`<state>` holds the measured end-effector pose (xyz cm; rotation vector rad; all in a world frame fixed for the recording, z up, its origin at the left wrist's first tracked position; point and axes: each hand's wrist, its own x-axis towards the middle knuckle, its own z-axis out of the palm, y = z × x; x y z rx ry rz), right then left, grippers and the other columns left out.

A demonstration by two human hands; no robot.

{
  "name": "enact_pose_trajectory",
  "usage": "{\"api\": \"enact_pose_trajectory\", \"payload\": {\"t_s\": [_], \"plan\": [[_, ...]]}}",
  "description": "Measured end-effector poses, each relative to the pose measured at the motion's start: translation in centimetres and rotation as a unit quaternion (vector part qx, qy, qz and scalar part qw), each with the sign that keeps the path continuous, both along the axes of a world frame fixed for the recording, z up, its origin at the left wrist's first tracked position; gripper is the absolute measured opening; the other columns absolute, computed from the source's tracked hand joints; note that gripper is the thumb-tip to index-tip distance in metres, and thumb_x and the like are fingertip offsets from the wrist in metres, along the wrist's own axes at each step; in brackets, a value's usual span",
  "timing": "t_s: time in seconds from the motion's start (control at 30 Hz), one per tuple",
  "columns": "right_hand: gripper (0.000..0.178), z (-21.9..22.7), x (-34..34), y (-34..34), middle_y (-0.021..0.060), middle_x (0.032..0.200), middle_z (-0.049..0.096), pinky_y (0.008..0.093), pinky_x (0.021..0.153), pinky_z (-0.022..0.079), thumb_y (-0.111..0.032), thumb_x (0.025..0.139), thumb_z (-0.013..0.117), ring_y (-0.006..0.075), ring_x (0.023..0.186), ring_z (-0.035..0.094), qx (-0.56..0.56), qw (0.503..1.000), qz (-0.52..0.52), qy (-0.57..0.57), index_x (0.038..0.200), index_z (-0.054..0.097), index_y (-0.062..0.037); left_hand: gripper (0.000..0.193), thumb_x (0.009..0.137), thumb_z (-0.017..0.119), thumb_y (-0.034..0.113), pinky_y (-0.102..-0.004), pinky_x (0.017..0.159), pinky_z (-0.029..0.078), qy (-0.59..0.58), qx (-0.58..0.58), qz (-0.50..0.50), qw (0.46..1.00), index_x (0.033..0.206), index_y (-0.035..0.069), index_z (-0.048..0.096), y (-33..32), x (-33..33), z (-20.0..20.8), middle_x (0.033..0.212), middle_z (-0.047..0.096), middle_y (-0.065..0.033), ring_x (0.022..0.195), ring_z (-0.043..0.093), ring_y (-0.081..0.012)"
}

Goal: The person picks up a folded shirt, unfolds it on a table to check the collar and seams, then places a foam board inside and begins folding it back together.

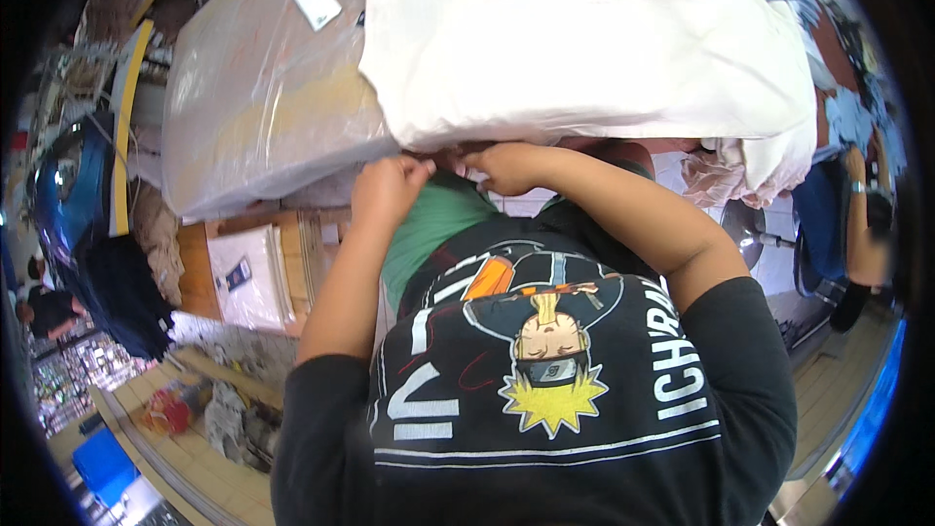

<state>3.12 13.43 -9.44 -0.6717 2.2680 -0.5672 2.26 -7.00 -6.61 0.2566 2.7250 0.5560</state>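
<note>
My left hand is raised over my green shorts, its thumb and fingertips closed in a pinch. Close to it on the right, my right hand has its fingers bent inward, pointing toward the left hand. Whatever lies between the fingertips of either hand is too small and shaded to make out. Both hands are just below the near edge of a table covered by a white cloth. Left of the cloth, clear plastic sheeting covers the tabletop. A small white card lies on that plastic.
Packaged white garments sit on a wooden shelf below the table at left. Pinkish fabric hangs at the right end. A seated person is at far right. Dark cloth hangs beside a yellow post at left.
</note>
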Motion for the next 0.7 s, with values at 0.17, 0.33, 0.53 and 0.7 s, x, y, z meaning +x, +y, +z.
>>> {"api": "enact_pose_trajectory", "payload": {"t_s": [0.17, 0.33, 0.53, 0.7], "plan": [[0.047, 6.3, 1.5, 4.1, 0.0173, 0.118, 0.058, 0.0414, 0.093, 0.042, -0.03, 0.086, 0.058, 0.0352, 0.107, 0.056, -0.038, 0.999, -0.004, -0.02, 0.127, 0.05, -0.0066, 0.029, 0.086, 0.062, 0.029, -0.0318, 0.062, 0.05, -0.171, 0.212, -0.093, 0.958, 0.085, 0.0, 0.069, -0.2, -3.5, 6.2, 0.075, 0.067, -0.011, 0.064, 0.064, -0.0175], [0.033, 14.2, 6.5, 16.1, 0.0115, 0.103, 0.065, 0.0313, 0.081, 0.049, -0.019, 0.087, 0.059, 0.0176, 0.094, 0.062, -0.148, 0.919, -0.349, 0.109, 0.116, 0.058, -0.0032, 0.032, 0.087, 0.061, 0.027, -0.0265, 0.072, 0.047, -0.015, 0.31, -0.014, 0.951, 0.101, -0.001, 0.064, 2.6, -14.9, 10.1, 0.091, 0.067, -0.0074, 0.081, 0.061, -0.0114], [0.04, 14.1, 11.4, 33.1, 0.0136, 0.101, 0.064, 0.0334, 0.082, 0.048, -0.03, 0.081, 0.066, 0.0236, 0.092, 0.061, 0.022, 0.612, -0.67, 0.421, 0.11, 0.061, -0.0026, 0.053, 0.077, 0.069, 0.036, -0.0347, 0.085, 0.046, 0.202, 0.112, 0.07, 0.97, 0.11, -0.004, 0.06, 2.6, -30.8, 1.1, 0.1, 0.066, -0.0184, 0.097, 0.061, -0.0304], [0.052, 11.7, 12.6, 39.3, 0.0148, 0.099, 0.063, 0.0348, 0.079, 0.047, -0.04, 0.074, 0.071, 0.026, 0.091, 0.061, 0.162, 0.544, -0.73, 0.38, 0.11, 0.061, -0.004, 0.048, 0.072, 0.072, 0.028, -0.0352, 0.087, 0.046, 0.179, 0.054, 0.039, 0.982, 0.107, -0.003, 0.061, 4.0, -33.8, -1.6, 0.107, 0.063, -0.0185, 0.1, 0.061, -0.029]]}}
